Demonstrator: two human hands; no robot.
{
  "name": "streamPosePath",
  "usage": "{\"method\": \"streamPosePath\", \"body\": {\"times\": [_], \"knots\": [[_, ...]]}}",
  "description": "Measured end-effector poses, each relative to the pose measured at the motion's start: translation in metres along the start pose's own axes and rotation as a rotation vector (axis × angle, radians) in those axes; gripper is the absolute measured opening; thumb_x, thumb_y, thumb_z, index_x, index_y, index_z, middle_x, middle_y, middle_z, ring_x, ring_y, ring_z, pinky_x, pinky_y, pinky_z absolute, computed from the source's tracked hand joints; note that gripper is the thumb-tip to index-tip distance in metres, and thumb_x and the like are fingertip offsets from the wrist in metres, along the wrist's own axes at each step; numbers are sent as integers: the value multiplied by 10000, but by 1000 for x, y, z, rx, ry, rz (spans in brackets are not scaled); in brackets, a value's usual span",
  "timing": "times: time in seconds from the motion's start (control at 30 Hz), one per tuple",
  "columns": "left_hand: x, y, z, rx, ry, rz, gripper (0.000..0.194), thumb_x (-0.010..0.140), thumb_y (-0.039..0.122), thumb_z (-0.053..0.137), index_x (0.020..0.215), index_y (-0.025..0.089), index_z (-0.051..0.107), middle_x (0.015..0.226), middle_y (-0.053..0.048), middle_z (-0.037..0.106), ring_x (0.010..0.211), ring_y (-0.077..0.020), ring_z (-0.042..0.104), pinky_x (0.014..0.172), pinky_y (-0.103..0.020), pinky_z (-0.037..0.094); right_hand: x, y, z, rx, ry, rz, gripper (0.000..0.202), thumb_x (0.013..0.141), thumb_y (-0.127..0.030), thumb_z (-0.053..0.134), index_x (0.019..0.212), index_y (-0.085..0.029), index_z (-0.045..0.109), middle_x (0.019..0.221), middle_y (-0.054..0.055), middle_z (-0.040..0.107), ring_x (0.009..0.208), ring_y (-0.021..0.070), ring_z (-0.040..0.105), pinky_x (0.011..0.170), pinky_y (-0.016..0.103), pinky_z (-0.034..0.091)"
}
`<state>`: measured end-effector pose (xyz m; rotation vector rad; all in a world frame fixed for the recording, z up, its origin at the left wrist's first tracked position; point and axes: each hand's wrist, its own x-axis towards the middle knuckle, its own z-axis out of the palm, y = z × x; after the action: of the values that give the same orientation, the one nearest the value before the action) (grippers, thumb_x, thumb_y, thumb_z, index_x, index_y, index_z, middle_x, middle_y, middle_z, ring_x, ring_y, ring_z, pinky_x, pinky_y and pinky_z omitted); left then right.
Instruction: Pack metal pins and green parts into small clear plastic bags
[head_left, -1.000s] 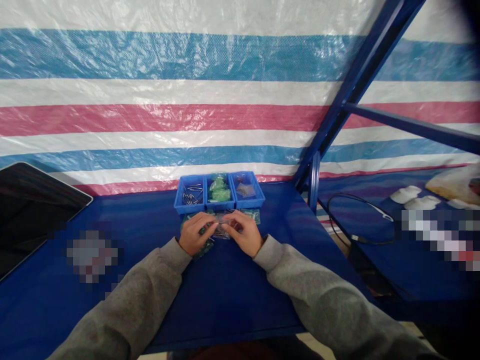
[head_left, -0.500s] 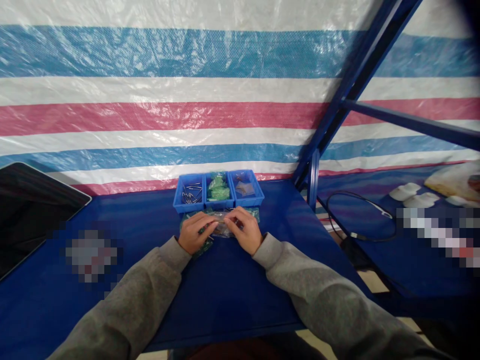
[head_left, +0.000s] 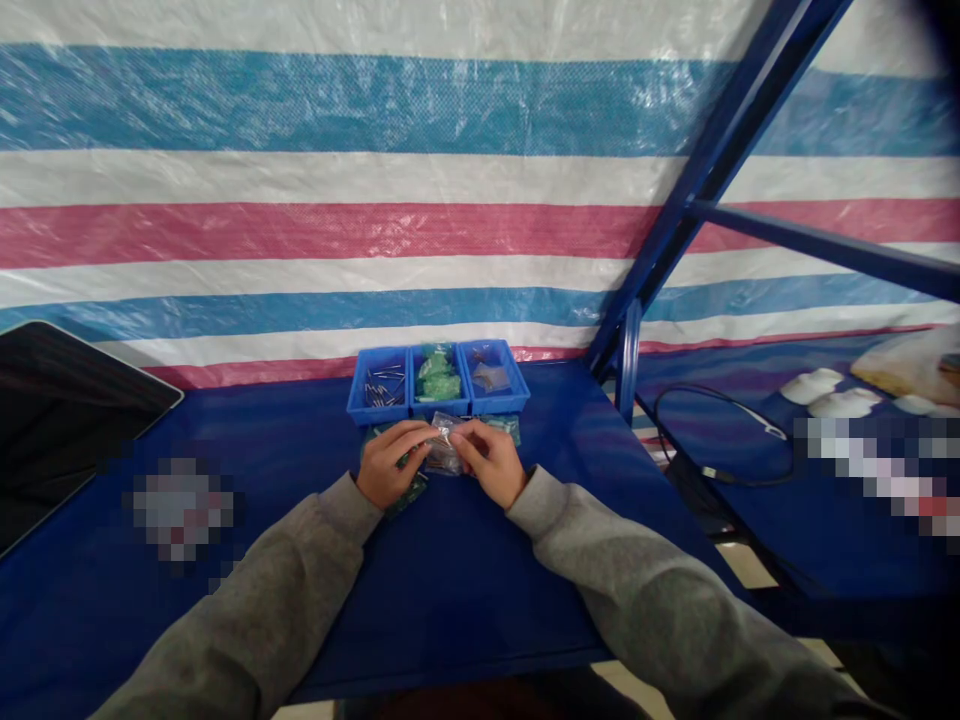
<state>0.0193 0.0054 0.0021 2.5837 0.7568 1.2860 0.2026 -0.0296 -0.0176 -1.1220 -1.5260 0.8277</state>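
Observation:
Between both hands is a small clear plastic bag (head_left: 445,452), pinched near its upper part. My left hand (head_left: 393,463) grips its left side with closed fingers, and my right hand (head_left: 490,462) holds its right side. What lies inside the bag is too small to tell. Green packets (head_left: 408,496) lie on the table beneath and beside my left hand, and another green packet (head_left: 508,429) is behind my right hand. Just beyond stand three blue bins: the left one (head_left: 360,399) holds thin metal pieces, the middle one (head_left: 440,408) green packets, the right one (head_left: 517,393) small clear bags.
A black panel with a pale edge (head_left: 67,430) is at the far left of the blue table (head_left: 450,600). A blurred item lies in front of it. At the right are a blue metal frame (head_left: 652,260), a black cable (head_left: 720,482) and white objects (head_left: 844,402).
The clear bag now stands up higher between my fingers, with more of it showing above them. My hands have stayed in almost the same place.

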Motion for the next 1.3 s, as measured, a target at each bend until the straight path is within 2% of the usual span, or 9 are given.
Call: {"method": "streamPosePath", "body": {"times": [0.23, 0.37, 0.43, 0.53, 0.63, 0.87, 1.07, 1.3], "knots": [[0, -2, 1, -13, 10, 16, 158, 824, 176, 563, 962, 176, 639, 922, -58, 636, 854, -143, 601, 780, -274, 504, 0, 2, 0, -37, -21, -19, 288, 879, -414, 453, 795, -175, 589, 516, -41, 487, 444, 88, 461, 451, 200, 373], [1, -1, -1, -5, 41, -5, 130, 821, 171, 568, 929, 165, 640, 861, -54, 626, 791, -134, 590, 725, -262, 499, 1, -3, -4, -100, 101, -57, 267, 891, -380, 441, 997, -185, 588, 686, -2, 559, 526, 97, 488, 500, 214, 402], [1, 0, -2, 9, 59, -16, 120, 821, 174, 567, 917, 162, 637, 859, -56, 620, 790, -135, 585, 722, -264, 496, 2, -7, -6, -124, 119, -109, 264, 883, -366, 462, 1044, -194, 581, 782, 21, 568, 601, 110, 512, 541, 223, 421], [2, 2, -3, 18, 74, -27, 118, 831, 187, 552, 920, 164, 627, 871, -57, 614, 796, -136, 582, 725, -264, 496, 1, -13, -7, -153, 42, -207, 240, 861, -349, 509, 1021, -196, 602, 849, 39, 561, 678, 127, 531, 586, 237, 438], [2, 3, -3, 5, 48, -44, 115, 840, 194, 536, 918, 156, 611, 884, -64, 611, 798, -136, 583, 712, -258, 498, -2, -17, -6, -173, -10, -261, 225, 840, -339, 549, 996, -189, 610, 855, 42, 558, 664, 126, 526, 596, 246, 442], [0, 3, -2, -36, 1, -39, 78, 826, 212, 560, 858, 152, 597, 787, -41, 626, 702, -118, 577, 641, -235, 487, -2, -11, -3, -224, 35, -276, 154, 866, -288, 508, 837, -183, 616, 712, 21, 561, 619, 130, 514, 569, 249, 419], [1, 4, -1, -18, 30, -32, 83, 808, 177, 557, 876, 146, 593, 801, -50, 621, 642, -104, 544, 600, -227, 462, -1, -12, -5, -232, 46, -271, 172, 869, -299, 498, 818, -182, 614, 710, 23, 566, 622, 131, 514, 578, 251, 423], [2, 5, -1, -14, 2, -44, 106, 831, 203, 509, 879, 145, 583, 811, -60, 606, 652, -108, 545, 620, -233, 465, -1, -14, -5, -221, 30, -271, 171, 867, -309, 504, 905, -189, 620, 775, 32, 575, 668, 135, 534, 617, 255, 437]]}}
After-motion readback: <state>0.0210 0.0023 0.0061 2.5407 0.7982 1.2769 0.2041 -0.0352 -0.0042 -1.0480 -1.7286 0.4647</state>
